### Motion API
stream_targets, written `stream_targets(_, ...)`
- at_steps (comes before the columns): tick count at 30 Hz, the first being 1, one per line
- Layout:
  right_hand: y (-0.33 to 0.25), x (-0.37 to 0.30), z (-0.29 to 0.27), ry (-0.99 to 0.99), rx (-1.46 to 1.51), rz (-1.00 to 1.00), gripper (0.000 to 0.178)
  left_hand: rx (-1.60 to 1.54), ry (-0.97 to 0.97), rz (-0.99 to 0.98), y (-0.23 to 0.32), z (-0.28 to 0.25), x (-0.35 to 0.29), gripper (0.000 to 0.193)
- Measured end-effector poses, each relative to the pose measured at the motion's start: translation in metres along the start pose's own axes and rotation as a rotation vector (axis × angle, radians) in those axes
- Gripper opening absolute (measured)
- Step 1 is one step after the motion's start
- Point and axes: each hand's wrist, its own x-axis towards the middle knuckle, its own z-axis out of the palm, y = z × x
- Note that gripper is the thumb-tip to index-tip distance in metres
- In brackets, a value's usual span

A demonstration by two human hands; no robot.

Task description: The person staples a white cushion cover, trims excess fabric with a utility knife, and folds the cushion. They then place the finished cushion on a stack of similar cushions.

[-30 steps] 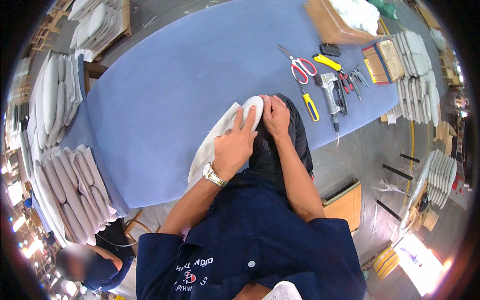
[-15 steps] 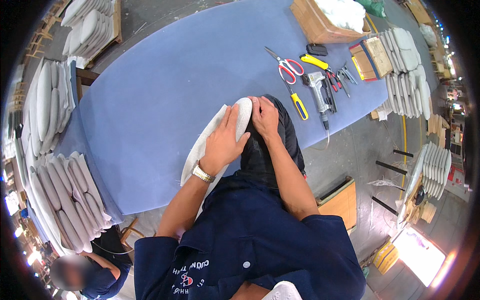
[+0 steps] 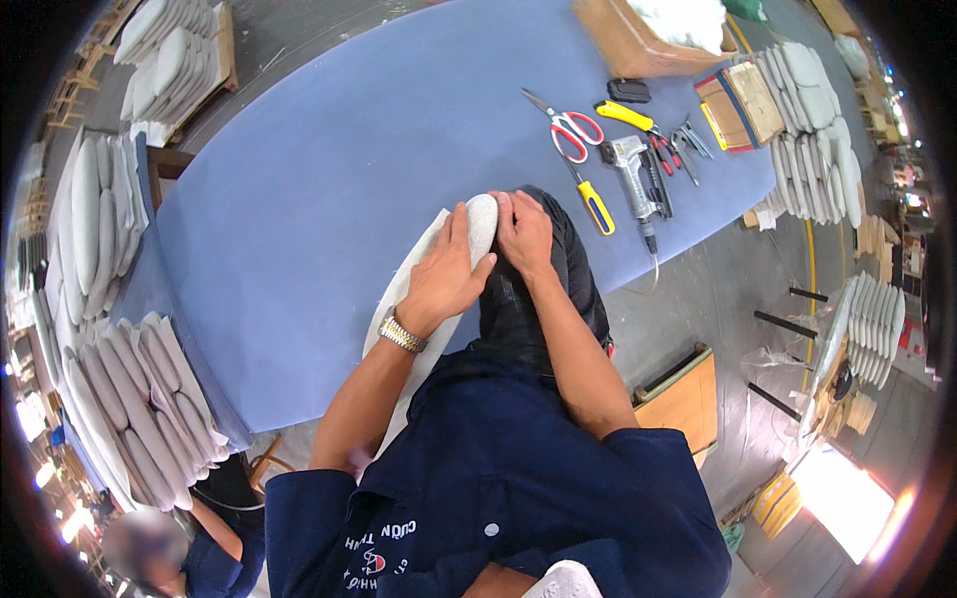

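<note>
A long, padded cushion piece (image 3: 483,211) in light grey fabric, with a rounded far end and a loose cloth edge along its left side, stands tilted against my raised leg in dark trousers. My left hand (image 3: 446,276) lies over it, fingers along the fabric and thumb on its right side; a metal watch (image 3: 403,331) is on that wrist. At the rounded end's right edge, my right hand (image 3: 523,231) has its fingers bent onto the cushion, beside the knee. The cushion's underside and the right thumb are hidden.
On the blue table (image 3: 299,219) lie scissors (image 3: 566,128), a yellow screwdriver (image 3: 595,206), a staple gun (image 3: 630,171), a yellow cutter (image 3: 625,115) and pliers (image 3: 688,149). A cardboard box (image 3: 638,45) stands at the back. Cushion stacks (image 3: 140,409) flank the table; a co-worker (image 3: 214,538) is lower left.
The view has shifted slightly, and the co-worker at lower left has moved a little. Both hands keep nearly the same places on the cushion piece.
</note>
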Motion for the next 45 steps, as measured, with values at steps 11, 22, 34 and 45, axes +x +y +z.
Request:
stream_targets(11,-0.002,0.001,-0.001,0.016,0.011,-0.035,0.032,0.061,0.112,0.146,0.004,-0.002,-0.015,0.085)
stream_targets(22,-0.003,-0.001,-0.001,-0.025,0.007,-0.002,0.035,0.128,0.097,-0.007,-0.041,0.011,-0.126,0.108)
stream_targets(34,0.001,-0.001,-0.007,-0.038,0.148,-0.003,0.032,0.14,0.085,-0.023,0.011,-0.004,-0.038,0.09)
stream_targets(45,0.015,-0.003,-0.013,-0.106,0.152,0.072,0.043,-0.086,0.165,0.065,0.013,0.003,0.021,0.089)
